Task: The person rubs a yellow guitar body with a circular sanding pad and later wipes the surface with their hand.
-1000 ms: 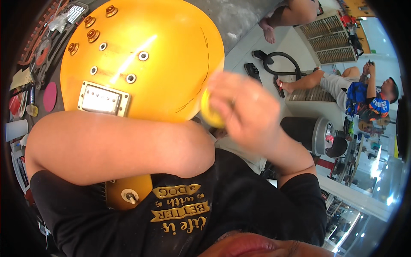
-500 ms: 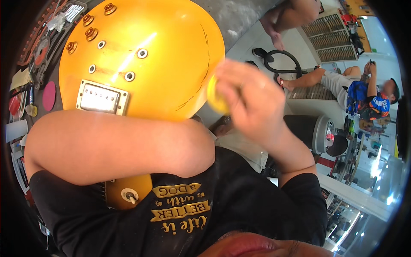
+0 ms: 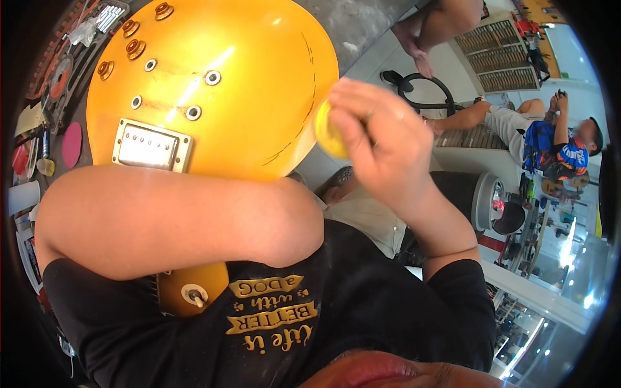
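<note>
A shiny golden-yellow electric guitar body [image 3: 252, 97] lies in front of me, with a dashed dark line along its right side. Just beyond that side edge, my right hand [image 3: 385, 132] is closed around a round yellow pad [image 3: 330, 134], thumb on the near face. The pad is at the guitar's rim; whether they touch I cannot tell. My left arm [image 3: 181, 213] lies bent across the guitar's near part; the left hand is out of sight. A metal pickup [image 3: 150, 146], several amber knobs [image 3: 136, 48] and a toggle switch [image 3: 195, 295] show on the guitar.
At the left, a grey workbench holds an open tool case [image 3: 81, 55], a pink disc [image 3: 72, 145] and a brush [image 3: 46, 152]. To the right stand a dark bin [image 3: 482, 202] and a black hose [image 3: 424, 90] on the floor. A seated person [image 3: 550, 139] holds a phone-like object.
My right hand with the yellow pad has shifted slightly, and the pad's face has turned a little more into view. The left arm and guitar are nearly unmoved.
</note>
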Demonstrator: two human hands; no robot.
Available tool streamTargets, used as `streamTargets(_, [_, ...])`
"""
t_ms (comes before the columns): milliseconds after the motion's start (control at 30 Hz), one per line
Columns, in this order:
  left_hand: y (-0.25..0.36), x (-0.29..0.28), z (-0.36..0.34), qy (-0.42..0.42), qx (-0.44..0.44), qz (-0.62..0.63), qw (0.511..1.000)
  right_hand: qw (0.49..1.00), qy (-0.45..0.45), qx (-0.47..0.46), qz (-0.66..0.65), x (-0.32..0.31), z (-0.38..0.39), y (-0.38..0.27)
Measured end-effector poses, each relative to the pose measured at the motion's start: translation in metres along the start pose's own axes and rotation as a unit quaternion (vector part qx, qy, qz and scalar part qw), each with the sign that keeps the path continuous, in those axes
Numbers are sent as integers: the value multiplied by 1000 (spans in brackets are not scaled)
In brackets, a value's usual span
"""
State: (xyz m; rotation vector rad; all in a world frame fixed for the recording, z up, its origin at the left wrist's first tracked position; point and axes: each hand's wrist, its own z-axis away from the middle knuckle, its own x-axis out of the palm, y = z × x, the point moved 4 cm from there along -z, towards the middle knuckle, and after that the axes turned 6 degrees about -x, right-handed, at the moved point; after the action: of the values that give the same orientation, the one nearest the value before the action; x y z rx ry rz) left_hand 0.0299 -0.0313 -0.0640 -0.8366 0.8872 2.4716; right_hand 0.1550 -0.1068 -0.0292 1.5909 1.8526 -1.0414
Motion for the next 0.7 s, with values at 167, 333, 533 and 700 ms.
streamTargets(167, [-2,1,1,-12,-1,35,999,996,-24,-9,-82,-1,4,-26])
streamTargets(333, [-1,-3,3,-2,11,9,1000,999,-13,8,-48,-5,2,-24])
streamTargets(533, [-1,-2,1,-6,-2,15,1000,1000,-14,13,5,-6,2,-10])
streamTargets(700, [0,2,1,6,7,25,1000,999,-39,0,-34,-3,4,-16])
